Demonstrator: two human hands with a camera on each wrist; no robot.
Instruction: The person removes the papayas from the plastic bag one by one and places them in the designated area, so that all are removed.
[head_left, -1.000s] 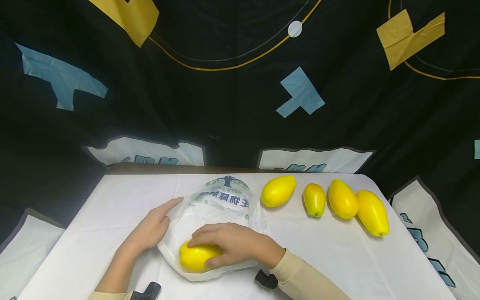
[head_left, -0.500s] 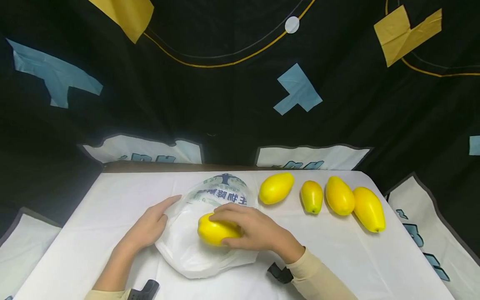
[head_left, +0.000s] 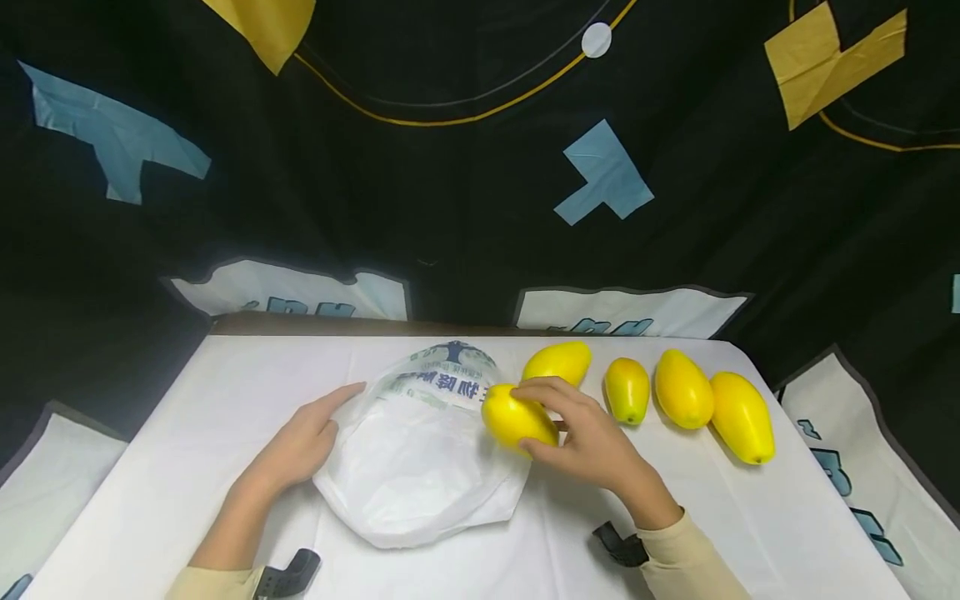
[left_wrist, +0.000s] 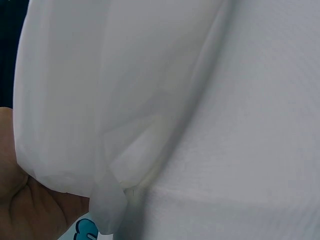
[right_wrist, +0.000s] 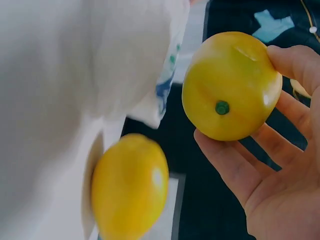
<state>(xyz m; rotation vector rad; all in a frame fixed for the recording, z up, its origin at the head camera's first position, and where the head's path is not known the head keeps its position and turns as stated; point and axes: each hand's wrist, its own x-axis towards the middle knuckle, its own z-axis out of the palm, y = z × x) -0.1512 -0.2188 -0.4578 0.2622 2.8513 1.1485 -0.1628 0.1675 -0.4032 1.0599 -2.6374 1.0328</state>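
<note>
My right hand [head_left: 592,433] grips a yellow papaya [head_left: 517,419] between thumb and fingers, at the right side of a white plastic bag [head_left: 420,475]. In the right wrist view, the papaya's green stem end [right_wrist: 222,107] faces the camera. The bag lies on the table with its mouth toward me and printed characters on its far part. My left hand [head_left: 300,442] holds the bag's left edge, its index finger stretched along the film. Bag film hides most left fingers in the left wrist view, where part of the palm [left_wrist: 35,210] shows.
Another papaya [head_left: 558,362] lies just behind the held one. Farther right on the white table [head_left: 750,533] lie a smaller papaya [head_left: 627,392] and two large ones, one at the middle [head_left: 684,390] and one outermost [head_left: 742,418]. A black patterned curtain [head_left: 450,208] hangs behind.
My right hand has carried the papaya from the bag's mouth up and rightward to the bag's right side. The left hand stays at the bag's left edge.
</note>
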